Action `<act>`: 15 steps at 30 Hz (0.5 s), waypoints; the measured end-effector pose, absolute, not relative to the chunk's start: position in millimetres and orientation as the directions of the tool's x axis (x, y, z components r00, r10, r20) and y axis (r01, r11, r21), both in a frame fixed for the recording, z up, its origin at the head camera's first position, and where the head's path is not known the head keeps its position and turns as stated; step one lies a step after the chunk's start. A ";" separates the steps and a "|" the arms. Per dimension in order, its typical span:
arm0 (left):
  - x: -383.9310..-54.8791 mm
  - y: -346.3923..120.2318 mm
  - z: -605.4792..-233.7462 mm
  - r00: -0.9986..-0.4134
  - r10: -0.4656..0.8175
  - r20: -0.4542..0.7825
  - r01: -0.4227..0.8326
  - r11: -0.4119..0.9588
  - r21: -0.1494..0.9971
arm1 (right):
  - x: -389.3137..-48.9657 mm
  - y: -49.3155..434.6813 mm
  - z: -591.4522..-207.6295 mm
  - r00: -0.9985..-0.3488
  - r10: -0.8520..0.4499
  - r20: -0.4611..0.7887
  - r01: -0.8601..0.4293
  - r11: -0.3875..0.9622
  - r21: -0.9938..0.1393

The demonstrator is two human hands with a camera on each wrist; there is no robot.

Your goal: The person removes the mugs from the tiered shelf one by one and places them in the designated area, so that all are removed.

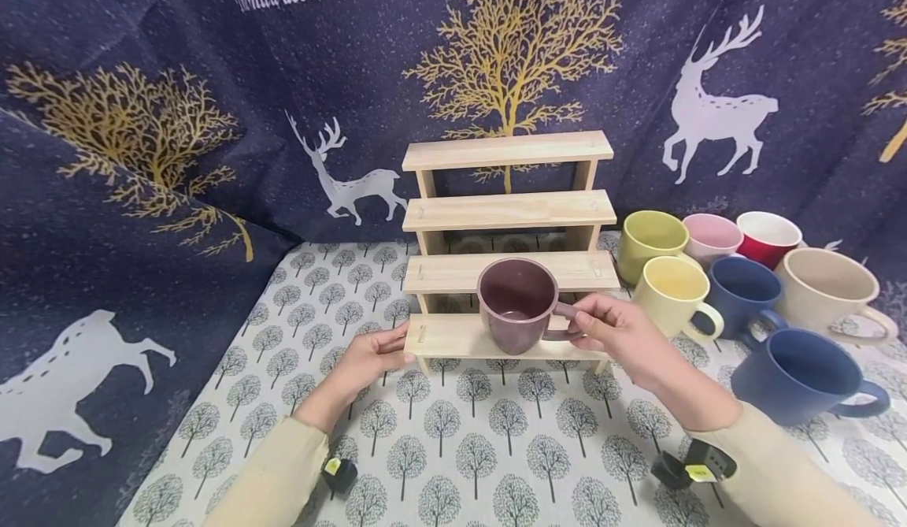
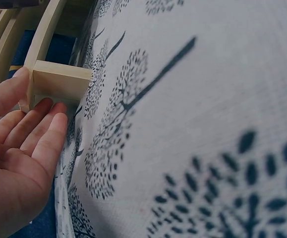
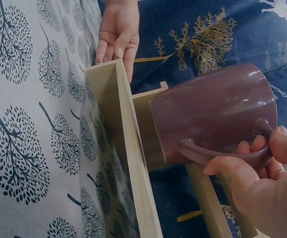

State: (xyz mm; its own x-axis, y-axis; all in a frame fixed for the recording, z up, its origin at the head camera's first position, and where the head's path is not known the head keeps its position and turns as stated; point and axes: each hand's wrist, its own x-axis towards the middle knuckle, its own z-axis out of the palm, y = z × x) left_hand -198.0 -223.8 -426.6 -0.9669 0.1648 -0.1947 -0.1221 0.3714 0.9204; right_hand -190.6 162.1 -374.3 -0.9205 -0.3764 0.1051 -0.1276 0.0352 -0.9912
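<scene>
My right hand (image 1: 612,326) grips the handle of a maroon mug (image 1: 516,314), thumb and fingers around it. The mug's base hangs close over the lowest board of a light wooden tiered shelf (image 1: 510,212), and its mouth faces up. In the right wrist view, the mug (image 3: 217,114) lies across the picture with its base toward the lowest board (image 3: 136,148). At that board's left end is my left hand (image 1: 372,354); its thumb and extended fingers touch the board's corner. The left wrist view shows these fingers (image 2: 49,139) loosely spread beside the shelf's leg (image 2: 61,79).
Several mugs stand to the right of the shelf: green (image 1: 652,247), pink (image 1: 712,239), red and white (image 1: 768,239), yellow (image 1: 673,295), beige (image 1: 825,291) and blue (image 1: 797,373). A tree-patterned cloth (image 1: 439,448) covers the table. Behind hangs a dark blue curtain (image 1: 340,54) with deer.
</scene>
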 end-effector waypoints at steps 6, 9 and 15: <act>-198.0 -223.2 -425.9 -0.968 0.163 -0.191 -0.119 0.373 0.920 | -187.3 173.3 -376.7 -0.906 -0.398 0.142 -0.128 -0.061 -0.990; -198.2 -223.6 -426.7 -0.969 0.161 -0.187 -0.114 0.380 0.918 | -184.8 179.3 -378.0 -0.905 -0.397 0.154 -0.129 -0.089 -0.988; -198.1 -223.7 -427.0 -0.968 0.169 -0.184 -0.109 0.378 0.919 | -180.7 193.1 -382.1 -0.889 -0.415 0.194 -0.143 -0.150 -0.978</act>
